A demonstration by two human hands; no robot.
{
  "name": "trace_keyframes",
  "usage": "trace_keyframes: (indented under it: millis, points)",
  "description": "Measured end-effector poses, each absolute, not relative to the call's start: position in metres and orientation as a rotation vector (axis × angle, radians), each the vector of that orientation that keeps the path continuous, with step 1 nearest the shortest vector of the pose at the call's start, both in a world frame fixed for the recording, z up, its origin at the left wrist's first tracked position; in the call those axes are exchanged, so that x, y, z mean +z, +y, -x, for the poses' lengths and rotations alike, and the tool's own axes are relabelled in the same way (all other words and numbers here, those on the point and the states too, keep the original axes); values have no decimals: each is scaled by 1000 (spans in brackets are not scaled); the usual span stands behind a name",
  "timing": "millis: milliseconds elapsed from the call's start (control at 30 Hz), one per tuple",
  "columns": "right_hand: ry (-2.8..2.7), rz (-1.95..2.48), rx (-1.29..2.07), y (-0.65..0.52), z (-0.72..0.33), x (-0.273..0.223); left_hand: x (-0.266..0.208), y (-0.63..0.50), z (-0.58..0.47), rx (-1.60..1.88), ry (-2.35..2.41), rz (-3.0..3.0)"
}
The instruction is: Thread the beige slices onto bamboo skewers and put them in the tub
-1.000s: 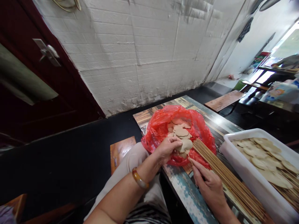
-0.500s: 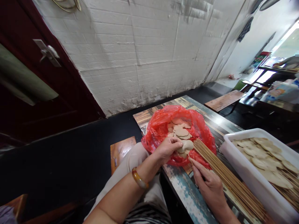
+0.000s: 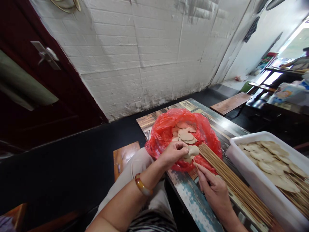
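Between thumb and fingers, my left hand [image 3: 175, 151] pinches a thin pale beige slice [image 3: 193, 150] over the near side of an open red plastic bag [image 3: 159, 130]. My right hand [image 3: 213, 185] is closed on a thin wooden skewer [image 3: 196, 164], its tip at the slice's lower edge; whether it pierces the slice I cannot make out. More beige slices [image 3: 187, 136] lie loose inside the bag. A bundle of skewers [image 3: 231, 175] rests across the bag's right edge and runs along the table, just beyond my right hand.
A white plastic tub [image 3: 238, 154] on the right holds skewered slices [image 3: 270, 161]. Everything stands on a patterned wooden table [image 3: 188, 190]. A stool [image 3: 125, 156] is by my leg, a bench [image 3: 231, 103] beyond the table. Another person [image 3: 295, 64] sits far right.
Both hands keep nearly the same pose, with the slice and skewer still held together. The whole view has shifted slightly, bringing more of the far person into sight.
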State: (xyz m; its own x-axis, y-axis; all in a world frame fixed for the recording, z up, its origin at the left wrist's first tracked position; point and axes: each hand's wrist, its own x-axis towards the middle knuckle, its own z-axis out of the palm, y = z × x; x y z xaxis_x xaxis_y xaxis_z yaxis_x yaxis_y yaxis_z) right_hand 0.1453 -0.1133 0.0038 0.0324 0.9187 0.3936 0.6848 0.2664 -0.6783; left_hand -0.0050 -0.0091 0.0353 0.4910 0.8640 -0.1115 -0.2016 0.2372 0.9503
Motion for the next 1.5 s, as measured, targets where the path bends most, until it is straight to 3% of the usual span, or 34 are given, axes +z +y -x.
trace_keyframes:
  millis: [533,1500]
  points:
    - [-1586,1454,598,-114,-143,7,27,-5,6,840,731,-1058]
    - [-1733,1450,333,-113,-144,10,23,-5,6,892,697,-903]
